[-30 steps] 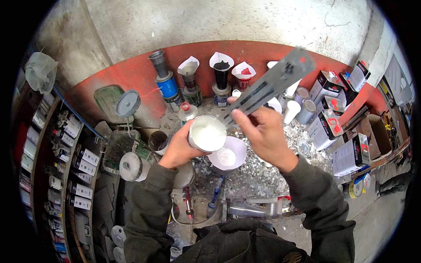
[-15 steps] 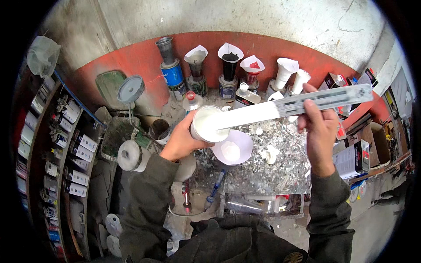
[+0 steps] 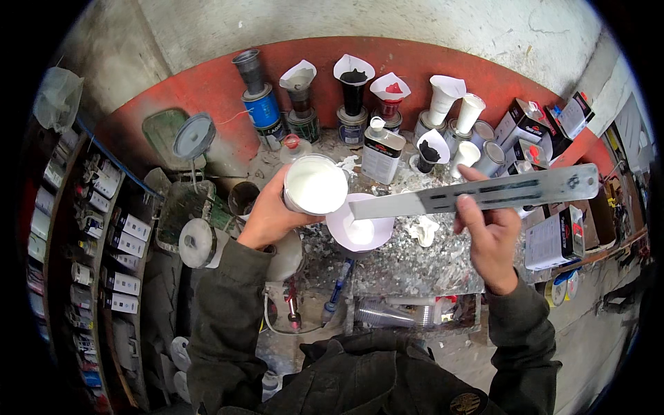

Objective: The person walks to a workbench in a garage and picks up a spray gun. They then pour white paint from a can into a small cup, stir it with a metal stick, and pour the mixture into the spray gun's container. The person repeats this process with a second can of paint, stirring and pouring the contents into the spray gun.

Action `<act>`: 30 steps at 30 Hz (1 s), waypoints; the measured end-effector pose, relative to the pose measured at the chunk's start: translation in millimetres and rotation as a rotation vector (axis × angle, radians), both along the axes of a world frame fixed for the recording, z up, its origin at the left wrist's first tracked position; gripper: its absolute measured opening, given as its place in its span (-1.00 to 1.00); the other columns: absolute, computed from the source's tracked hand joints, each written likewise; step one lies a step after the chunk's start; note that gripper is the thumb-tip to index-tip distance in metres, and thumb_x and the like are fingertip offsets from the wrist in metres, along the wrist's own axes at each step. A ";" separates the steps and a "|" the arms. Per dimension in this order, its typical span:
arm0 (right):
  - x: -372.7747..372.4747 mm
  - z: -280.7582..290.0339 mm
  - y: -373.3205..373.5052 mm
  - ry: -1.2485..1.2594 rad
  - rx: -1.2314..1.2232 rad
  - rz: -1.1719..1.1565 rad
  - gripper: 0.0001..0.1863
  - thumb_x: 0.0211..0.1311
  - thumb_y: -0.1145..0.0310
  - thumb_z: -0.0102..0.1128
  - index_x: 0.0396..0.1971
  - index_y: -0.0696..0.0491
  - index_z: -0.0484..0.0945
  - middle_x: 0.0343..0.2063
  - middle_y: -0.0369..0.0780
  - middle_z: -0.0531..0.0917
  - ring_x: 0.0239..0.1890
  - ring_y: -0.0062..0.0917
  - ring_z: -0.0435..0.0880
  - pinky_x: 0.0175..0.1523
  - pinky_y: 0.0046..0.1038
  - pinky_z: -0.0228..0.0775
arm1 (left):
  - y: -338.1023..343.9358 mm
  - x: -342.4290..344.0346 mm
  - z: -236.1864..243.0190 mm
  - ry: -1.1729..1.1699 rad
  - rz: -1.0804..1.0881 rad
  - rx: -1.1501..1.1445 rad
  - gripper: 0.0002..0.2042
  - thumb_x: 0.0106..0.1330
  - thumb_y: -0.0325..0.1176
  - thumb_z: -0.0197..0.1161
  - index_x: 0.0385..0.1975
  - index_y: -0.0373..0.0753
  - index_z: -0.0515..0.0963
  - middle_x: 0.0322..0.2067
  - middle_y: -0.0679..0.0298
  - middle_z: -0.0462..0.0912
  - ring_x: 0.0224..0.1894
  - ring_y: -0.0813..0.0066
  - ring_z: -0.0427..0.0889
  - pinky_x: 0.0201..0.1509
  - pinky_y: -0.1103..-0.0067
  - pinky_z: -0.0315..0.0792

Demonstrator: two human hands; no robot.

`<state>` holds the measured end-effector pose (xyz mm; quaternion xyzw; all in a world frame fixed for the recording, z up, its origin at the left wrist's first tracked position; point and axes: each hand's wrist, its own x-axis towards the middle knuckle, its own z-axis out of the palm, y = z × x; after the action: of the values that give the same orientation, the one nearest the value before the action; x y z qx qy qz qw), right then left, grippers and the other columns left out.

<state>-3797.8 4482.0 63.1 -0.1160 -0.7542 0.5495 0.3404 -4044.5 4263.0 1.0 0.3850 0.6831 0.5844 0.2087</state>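
Observation:
My left hand (image 3: 268, 214) is wrapped round a plastic cup (image 3: 316, 185) full of white paint. In my right hand (image 3: 490, 238) I grip a long flat mixing stick (image 3: 477, 196) by its slotted grey part. Its other end, coated white, points left over a paper strainer (image 3: 379, 238). White liquid lies in the bottom of that cone. The stick's tip is just right of the cup and apart from it; whether it touches the strainer I cannot tell.
Along the red backboard (image 3: 228, 76) stand paint cans with strainers and cups on top. A white rectangular can (image 3: 382, 153) is behind the cup. A crumpled wipe (image 3: 423, 230) lies on the paint-spattered bench (image 3: 449, 270). Shelves (image 3: 104, 228) of cans line the left.
The mixing stick has come out of the cup and moved down and right, its tip now over the strainer. The cup has shifted slightly left and sits more upright.

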 end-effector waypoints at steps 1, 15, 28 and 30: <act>-1.6 -3.4 -2.3 -0.024 0.031 0.023 -0.62 0.40 0.48 0.13 0.18 0.21 0.49 -0.40 -0.34 0.58 -0.48 -0.75 0.49 -0.39 -0.65 0.35 | -0.3 -0.3 0.0 0.023 0.010 -0.010 -0.19 -0.17 -0.59 0.58 0.22 -0.26 0.38 0.11 0.25 0.55 0.17 0.43 0.49 0.29 0.45 0.36; -12.8 -16.6 -8.3 0.044 0.400 0.012 -0.71 0.30 0.56 0.22 0.02 0.22 0.58 0.03 -0.12 0.68 -0.23 -0.56 0.69 -0.09 -0.54 0.51 | 1.0 0.0 2.2 0.037 0.027 -0.041 -0.23 -0.14 -0.59 0.55 0.20 -0.26 0.39 0.07 0.26 0.57 0.15 0.44 0.51 0.28 0.47 0.36; 11.5 -10.8 13.6 0.104 0.013 -0.172 -0.62 0.40 0.47 0.10 0.15 0.30 0.47 -0.21 -0.19 0.65 -0.52 -0.71 0.52 -0.42 -0.66 0.37 | 2.8 -4.4 -8.9 0.059 0.029 -0.032 -0.21 -0.18 -0.55 0.58 0.20 -0.26 0.40 0.08 0.25 0.56 0.15 0.42 0.50 0.29 0.46 0.34; 12.6 -6.0 18.0 0.129 -0.029 -0.213 -0.62 0.42 0.43 0.09 0.16 0.28 0.48 -0.29 -0.23 0.63 -0.55 -0.72 0.49 -0.44 -0.67 0.33 | 3.4 -3.8 -8.1 0.051 0.028 -0.051 -0.20 -0.18 -0.56 0.57 0.21 -0.26 0.40 0.09 0.25 0.56 0.16 0.42 0.50 0.29 0.46 0.34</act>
<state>-3785.2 4500.0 57.1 -0.1647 -0.7061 0.5275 0.4428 -4048.3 4266.4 -7.1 0.3849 0.7083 0.5595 0.1927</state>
